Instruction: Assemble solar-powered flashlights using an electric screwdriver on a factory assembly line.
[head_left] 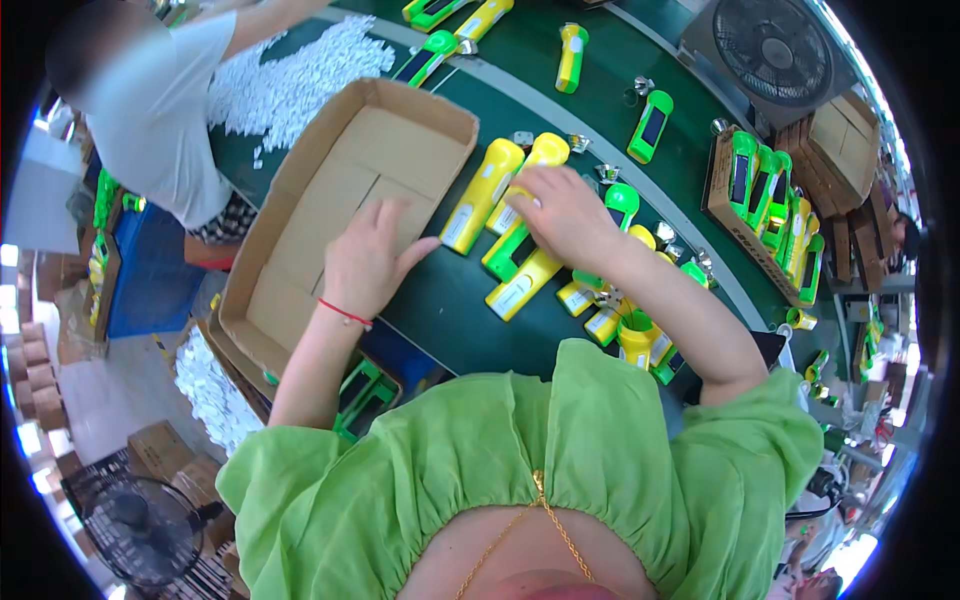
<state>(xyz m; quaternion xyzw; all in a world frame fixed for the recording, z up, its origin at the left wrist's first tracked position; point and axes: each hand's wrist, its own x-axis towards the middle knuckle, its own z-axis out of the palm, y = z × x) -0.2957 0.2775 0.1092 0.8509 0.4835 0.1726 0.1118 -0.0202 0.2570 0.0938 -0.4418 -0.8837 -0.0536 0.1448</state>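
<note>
My left hand (368, 258) is over the right side of a shallow cardboard box (335, 165), its thumb held apart from the fingers and nothing in its grasp. Bent fingers of my right hand (568, 215) grip a yellow flashlight (545, 152) in a row lying on the green table. Left of it, between my hands, lies another yellow flashlight (482, 195). Under and beside my right hand are a green flashlight with a dark panel (511, 250) and a yellow one (523, 284). My right palm hides parts of these.
More flashlights and loose silver reflectors (608, 173) lie to the right. A filled carton of flashlights (765, 205) stands at the far right, near a fan (772, 48). White small parts (300, 85) are heaped at the back left, beside another person (150, 120).
</note>
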